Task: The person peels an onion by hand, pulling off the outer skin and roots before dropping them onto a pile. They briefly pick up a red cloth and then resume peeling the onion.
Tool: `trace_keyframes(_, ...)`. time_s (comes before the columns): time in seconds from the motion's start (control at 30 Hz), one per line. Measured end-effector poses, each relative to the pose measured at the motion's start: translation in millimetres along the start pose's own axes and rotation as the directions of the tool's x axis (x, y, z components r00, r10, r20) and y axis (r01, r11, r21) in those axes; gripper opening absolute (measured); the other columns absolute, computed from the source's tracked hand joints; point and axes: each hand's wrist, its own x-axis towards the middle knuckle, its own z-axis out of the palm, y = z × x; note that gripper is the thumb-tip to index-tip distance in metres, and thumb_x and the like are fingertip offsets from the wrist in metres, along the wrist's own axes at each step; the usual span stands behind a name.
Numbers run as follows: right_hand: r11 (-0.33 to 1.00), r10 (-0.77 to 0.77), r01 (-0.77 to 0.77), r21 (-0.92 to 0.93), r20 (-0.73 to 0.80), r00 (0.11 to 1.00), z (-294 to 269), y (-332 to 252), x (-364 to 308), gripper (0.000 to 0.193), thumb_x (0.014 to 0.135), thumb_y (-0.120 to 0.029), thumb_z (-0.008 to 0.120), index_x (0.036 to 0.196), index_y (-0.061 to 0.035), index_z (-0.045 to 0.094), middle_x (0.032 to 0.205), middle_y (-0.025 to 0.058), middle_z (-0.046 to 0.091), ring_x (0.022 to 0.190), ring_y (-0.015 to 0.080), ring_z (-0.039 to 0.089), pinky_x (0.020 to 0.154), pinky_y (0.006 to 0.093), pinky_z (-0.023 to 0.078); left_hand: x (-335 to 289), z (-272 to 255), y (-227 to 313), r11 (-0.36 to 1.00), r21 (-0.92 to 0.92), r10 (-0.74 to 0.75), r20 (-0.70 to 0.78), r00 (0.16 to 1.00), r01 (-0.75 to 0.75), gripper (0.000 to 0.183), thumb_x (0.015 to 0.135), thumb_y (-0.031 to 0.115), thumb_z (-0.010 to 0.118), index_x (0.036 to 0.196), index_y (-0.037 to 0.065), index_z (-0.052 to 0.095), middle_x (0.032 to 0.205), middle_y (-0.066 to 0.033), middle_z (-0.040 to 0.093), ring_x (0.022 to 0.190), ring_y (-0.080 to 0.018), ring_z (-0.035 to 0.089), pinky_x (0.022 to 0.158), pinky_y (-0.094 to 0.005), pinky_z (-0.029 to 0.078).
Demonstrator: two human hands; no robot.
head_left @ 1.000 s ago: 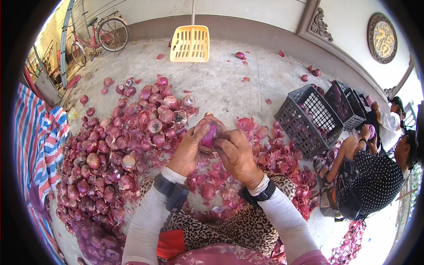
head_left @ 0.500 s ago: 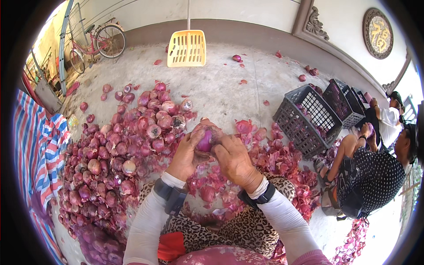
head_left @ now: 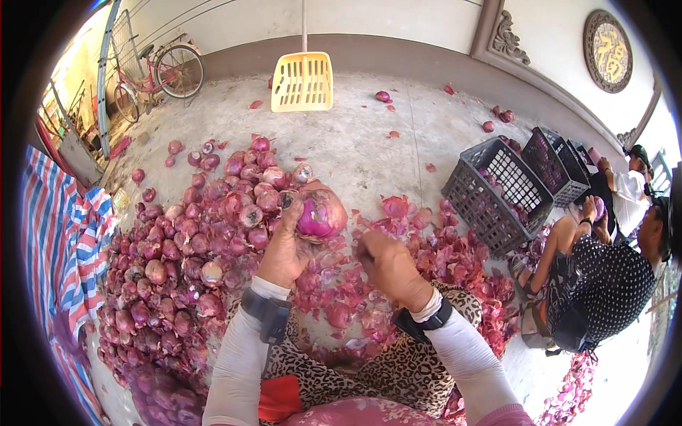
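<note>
A red onion (head_left: 322, 216), partly peeled with bright purple showing, sits in my left hand (head_left: 283, 252), whose fingers wrap behind it. To its lower right, apart from the onion, my right hand (head_left: 393, 268) is closed with curled fingers; whatever it may pinch is hidden. Beneath both hands, loose papery onion skins (head_left: 341, 312) cover the ground. A big heap of red onions (head_left: 170, 263) spreads to the left of my left hand.
Black plastic crates (head_left: 490, 206) with onions stand at the right, near a seated person (head_left: 604, 284) in dotted clothing and another person (head_left: 629, 192) farther off. A yellow slotted shovel (head_left: 303, 82) leans at the far wall, a bicycle (head_left: 160, 74) behind left. Striped sheeting (head_left: 64, 248) edges the left.
My right hand has come off the onion and moved down to the right. My left hand has turned the onion, showing more of its purple side.
</note>
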Motion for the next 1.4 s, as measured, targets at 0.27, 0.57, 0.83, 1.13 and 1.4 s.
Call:
trace_keyframes(0.27, 0.933, 0.263, -0.184, 0.31, -0.236, 0.935, -13.5, -16.7, 14.2, 0.031, 0.077, -0.01, 0.073, 0.102, -0.0014, 0.058, 0.087, 0.0139, 0.062, 0.077, 0.0274, 0.063, 0.066, 0.0365, 0.051, 0.7, -3.8, -9.6, 0.99, 0.129, 0.053, 0.081, 0.995, -0.063, 0.068, 0.078, 0.039, 0.078, 0.128, 0.005, 0.046, 0.118, -0.0088, 0.056, 0.107, -0.0207, 0.059, 0.091, -0.0389, 0.053)
trace_keyframes(0.57, 0.905, 0.306, -0.255, 0.34, -0.104, 0.946, -12.8, -19.5, 15.9, 0.044, 0.078, -0.017, 0.075, 0.111, 0.0044, 0.057, 0.094, 0.0177, 0.063, 0.083, 0.0268, 0.065, 0.073, 0.0364, 0.051, -5.1, 7.2, -18.3, 0.976, 0.211, 0.041, 0.064, 0.997, -0.053, 0.068, 0.082, 0.039, 0.074, 0.131, 0.005, 0.043, 0.119, -0.0077, 0.056, 0.105, -0.0187, 0.059, 0.087, -0.0359, 0.054)
trace_keyframes(0.83, 0.96, 0.152, -0.114, 0.256, -0.138, 0.979, -9.7, -8.6, 13.8, 0.036, 0.08, -0.009, 0.066, 0.111, 0.0053, 0.056, 0.095, 0.023, 0.062, 0.089, 0.0387, 0.062, 0.077, 0.0442, 0.05, -6.2, 13.8, -16.0, 0.987, 0.159, -0.003, 0.082, 0.997, -0.01, 0.058, 0.086, 0.04, 0.069, 0.129, 0.007, 0.047, 0.119, -0.0059, 0.059, 0.107, -0.0181, 0.06, 0.089, -0.0373, 0.053)
trace_keyframes(1.13, 0.963, 0.244, -0.229, 0.146, -0.097, 0.965, 12.3, -12.7, 12.3, 0.059, 0.079, 0.002, 0.054, 0.133, 0.0137, 0.033, 0.108, 0.0349, 0.057, 0.102, 0.0484, 0.057, 0.088, 0.0466, 0.047, -2.1, 13.0, -27.2, 0.905, 0.392, 0.195, -0.038, 0.98, -0.165, 0.056, 0.083, 0.023, 0.075, 0.122, 0.002, 0.041, 0.114, -0.0124, 0.055, 0.099, -0.0191, 0.061, 0.071, -0.0391, 0.061)
trace_keyframes(1.4, 0.965, 0.223, -0.201, 0.167, -0.125, 0.967, 22.0, -11.7, 14.8, 0.057, 0.077, 0.005, 0.053, 0.131, 0.0128, 0.036, 0.109, 0.0359, 0.056, 0.104, 0.0491, 0.056, 0.09, 0.0467, 0.047, -7.0, 16.3, -24.4, 0.866, 0.471, 0.205, -0.032, 0.978, -0.166, 0.062, 0.082, 0.02, 0.075, 0.124, 0.003, 0.034, 0.117, -0.0139, 0.051, 0.099, -0.0217, 0.061, 0.067, -0.0352, 0.061)
